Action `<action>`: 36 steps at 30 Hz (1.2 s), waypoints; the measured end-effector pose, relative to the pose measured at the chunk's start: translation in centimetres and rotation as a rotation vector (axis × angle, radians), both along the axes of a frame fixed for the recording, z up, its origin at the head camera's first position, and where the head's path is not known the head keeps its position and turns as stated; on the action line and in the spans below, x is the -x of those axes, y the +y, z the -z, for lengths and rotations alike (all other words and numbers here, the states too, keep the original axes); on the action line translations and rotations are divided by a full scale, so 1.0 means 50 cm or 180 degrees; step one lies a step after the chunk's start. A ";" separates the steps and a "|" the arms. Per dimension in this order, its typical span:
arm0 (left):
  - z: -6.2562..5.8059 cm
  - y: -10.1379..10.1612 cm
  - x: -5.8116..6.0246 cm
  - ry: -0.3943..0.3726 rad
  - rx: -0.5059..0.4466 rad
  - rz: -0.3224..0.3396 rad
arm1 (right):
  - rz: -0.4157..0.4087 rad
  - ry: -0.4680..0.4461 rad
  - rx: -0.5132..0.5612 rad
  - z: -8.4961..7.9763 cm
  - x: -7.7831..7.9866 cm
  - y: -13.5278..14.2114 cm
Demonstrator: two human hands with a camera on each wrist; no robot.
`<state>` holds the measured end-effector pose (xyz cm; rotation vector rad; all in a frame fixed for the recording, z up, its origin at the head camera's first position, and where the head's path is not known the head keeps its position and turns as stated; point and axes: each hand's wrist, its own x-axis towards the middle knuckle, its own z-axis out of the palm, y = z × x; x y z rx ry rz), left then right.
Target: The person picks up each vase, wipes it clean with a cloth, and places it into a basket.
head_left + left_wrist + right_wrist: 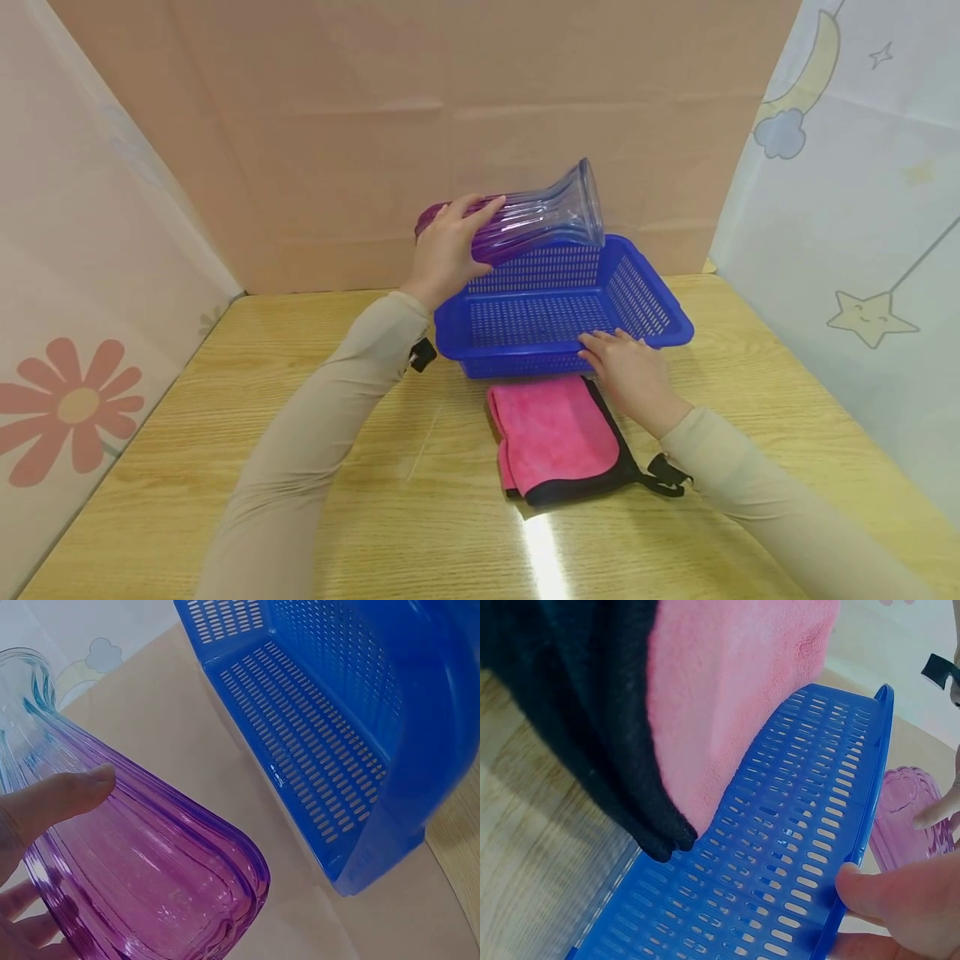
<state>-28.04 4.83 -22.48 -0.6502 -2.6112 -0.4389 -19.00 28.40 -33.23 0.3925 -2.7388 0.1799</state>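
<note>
My left hand point(447, 252) grips a ribbed glass vase point(536, 221), purple at its base and fading to clear blue at the flared mouth. The vase lies nearly sideways in the air above the back left of a blue plastic basket point(517, 361), its mouth pointing right. In the left wrist view the thumb presses one side of the vase point(165, 855) and the fingers curl under the other. With thumb outside and fingers inside, my right hand point(633, 375) pinches the basket's front rim, as the right wrist view shows. Nothing is visible inside the basket.
A folded pink cloth point(558, 433) with black edging and a loop lies on the wooden table point(375, 508), just in front of the basket. A brown backdrop point(322, 167) stands behind, with patterned sheets on the left and right.
</note>
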 end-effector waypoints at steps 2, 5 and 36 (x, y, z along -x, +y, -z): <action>0.001 0.003 0.003 0.0001 0.0043 0.0008 | -0.0005 -0.0016 0.0000 0.000 0.000 -0.001; 0.004 0.007 0.007 0.0032 0.0138 0.0018 | -0.0013 -0.0019 -0.0004 0.001 0.000 -0.002; 0.017 0.074 0.067 -0.0065 0.0448 0.0084 | 0.0041 -0.0061 -0.0001 0.000 -0.007 -0.006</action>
